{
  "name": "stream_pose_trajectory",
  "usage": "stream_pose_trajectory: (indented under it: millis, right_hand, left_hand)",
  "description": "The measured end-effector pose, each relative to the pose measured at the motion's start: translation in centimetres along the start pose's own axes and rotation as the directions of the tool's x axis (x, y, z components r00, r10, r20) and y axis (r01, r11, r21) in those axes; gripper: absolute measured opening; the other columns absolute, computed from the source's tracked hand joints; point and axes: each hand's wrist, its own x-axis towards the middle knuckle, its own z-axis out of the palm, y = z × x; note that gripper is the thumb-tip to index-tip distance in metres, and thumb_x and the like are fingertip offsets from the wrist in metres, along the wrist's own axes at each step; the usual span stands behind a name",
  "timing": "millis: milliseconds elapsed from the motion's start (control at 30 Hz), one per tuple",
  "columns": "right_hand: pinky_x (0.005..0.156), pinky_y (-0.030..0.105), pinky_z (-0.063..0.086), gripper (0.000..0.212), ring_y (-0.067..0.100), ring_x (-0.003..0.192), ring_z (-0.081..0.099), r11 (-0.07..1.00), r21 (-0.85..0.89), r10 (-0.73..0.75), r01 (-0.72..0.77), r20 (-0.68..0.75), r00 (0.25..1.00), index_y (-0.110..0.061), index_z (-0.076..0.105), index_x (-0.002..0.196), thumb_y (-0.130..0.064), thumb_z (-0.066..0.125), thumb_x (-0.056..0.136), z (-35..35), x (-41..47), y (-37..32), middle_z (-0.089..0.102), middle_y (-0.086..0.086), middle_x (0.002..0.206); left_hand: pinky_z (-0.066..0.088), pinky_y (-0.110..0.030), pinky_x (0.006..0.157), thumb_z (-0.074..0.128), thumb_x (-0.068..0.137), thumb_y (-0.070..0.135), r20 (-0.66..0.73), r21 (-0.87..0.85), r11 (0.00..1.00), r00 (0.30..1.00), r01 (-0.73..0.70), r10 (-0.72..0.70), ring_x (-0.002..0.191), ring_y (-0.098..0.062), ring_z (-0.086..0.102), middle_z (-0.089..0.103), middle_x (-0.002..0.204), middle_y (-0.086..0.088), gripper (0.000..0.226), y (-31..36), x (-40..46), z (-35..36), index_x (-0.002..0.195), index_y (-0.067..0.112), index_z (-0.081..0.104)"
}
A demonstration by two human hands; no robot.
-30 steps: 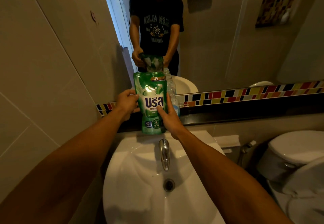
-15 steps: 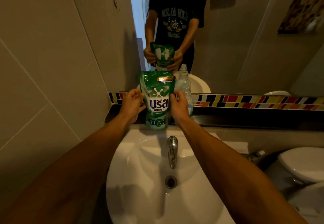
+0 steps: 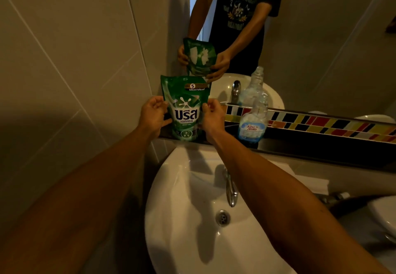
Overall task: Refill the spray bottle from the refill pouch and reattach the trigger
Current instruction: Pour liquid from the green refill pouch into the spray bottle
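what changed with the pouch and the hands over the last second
The pouch stands on the dark ledge left of the bottle, no longer in front of it. Both hands have loosened: the left hand is open beside it, while the right hand is at its edge, contact unclear. The bottle stayed put, trigger off; the sink is unchanged.
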Motion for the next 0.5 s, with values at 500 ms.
stream_pose_trajectory:
  millis: [500]
  right_hand:
    - [0.086,0.061,0.061,0.019,0.032,0.103,0.071,1.000,-0.029,-0.003,0.004,0.019,1.000,-0.026,0.057,0.095,-0.015,0.048,0.107,6.3,4.9,2.5,0.071,0.013,0.107]
  left_hand:
    - [0.057,-0.045,0.090,0.046,0.102,0.009,-0.169,0.015,1.000,0.986,0.011,-0.008,0.109,-0.026,0.063,0.063,0.121,-0.012,0.016,-1.2,6.3,-1.8,0.115,0.008,0.055]
